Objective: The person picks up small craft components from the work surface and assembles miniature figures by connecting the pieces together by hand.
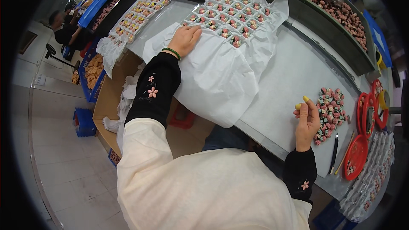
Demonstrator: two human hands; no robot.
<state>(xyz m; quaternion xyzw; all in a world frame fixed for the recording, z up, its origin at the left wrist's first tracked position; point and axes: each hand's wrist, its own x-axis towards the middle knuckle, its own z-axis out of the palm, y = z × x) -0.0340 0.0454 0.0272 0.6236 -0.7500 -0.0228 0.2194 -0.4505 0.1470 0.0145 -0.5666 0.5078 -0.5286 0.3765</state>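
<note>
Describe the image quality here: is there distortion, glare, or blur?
Head view: fisheye bends the table edge, with black corners; lighting is even and soft, shadows faint; left hand on the white paper and right hand are sharp; the rim is slightly soft.

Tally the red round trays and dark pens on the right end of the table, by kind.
Red round trays: 3 — one low by the pens, two overlapping above it
Dark pen: 1
Thin tan stick beside it: 1
Total: 5
The right hand rests beside the heap of pink sweets, clear of all of them.
</note>
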